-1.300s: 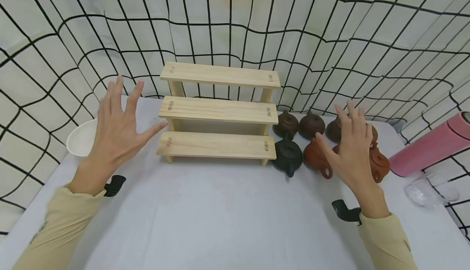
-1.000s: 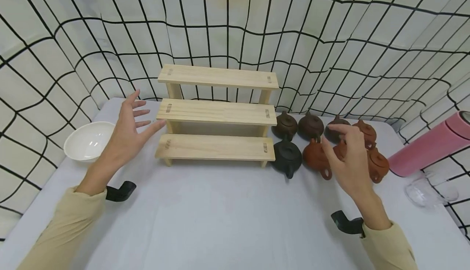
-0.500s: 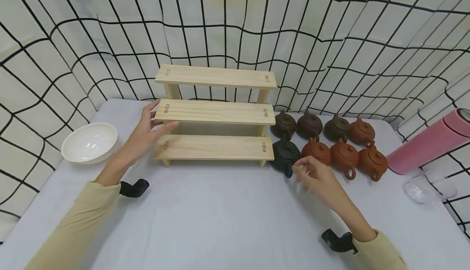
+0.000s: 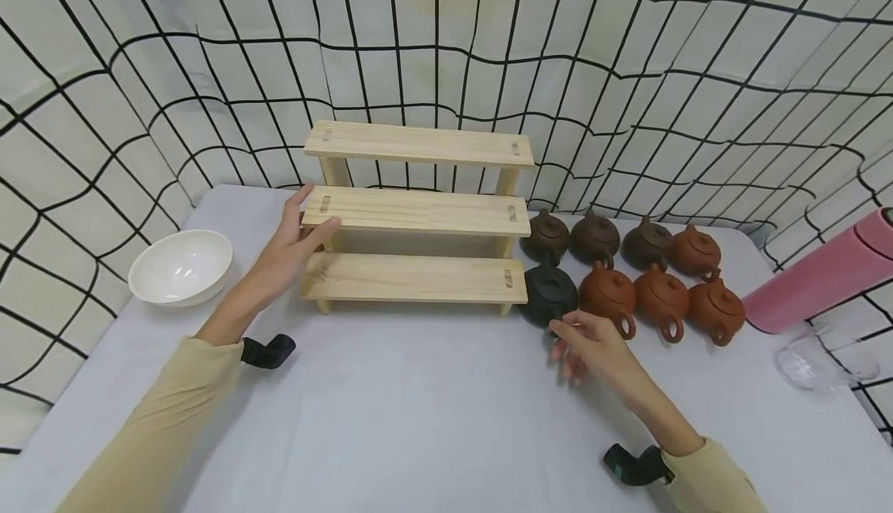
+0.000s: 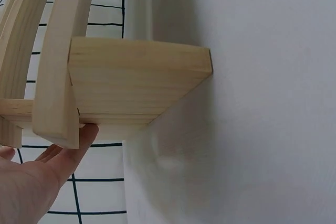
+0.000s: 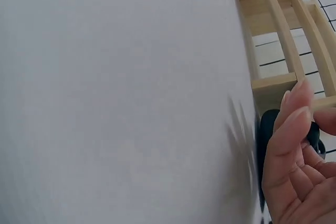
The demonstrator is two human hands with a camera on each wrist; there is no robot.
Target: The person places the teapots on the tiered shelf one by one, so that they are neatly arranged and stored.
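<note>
A three-tier wooden display stand (image 4: 418,277) stands at the back middle of the table. My left hand (image 4: 282,253) grips the left end of its middle shelf, with the thumb at the front edge; the left wrist view shows the fingers (image 5: 71,156) against the wood. To the right of the stand sits a black teapot (image 4: 549,293). The thumb and forefinger of my right hand (image 4: 596,350) pinch its handle, which they mostly hide. In the right wrist view the dark teapot (image 6: 268,129) shows only partly behind the fingers.
Several brown and reddish teapots (image 4: 661,296) stand in two rows right of the black one. Beyond them are a pink bottle (image 4: 816,269) and a clear glass vessel (image 4: 823,358). A white bowl (image 4: 181,267) sits left; black wire mesh (image 4: 439,56) surrounds the table.
Both hands came down from above the table. The left moved right and took hold of the stand's middle shelf. The right moved left and down to the black teapot's handle and pinched it.
</note>
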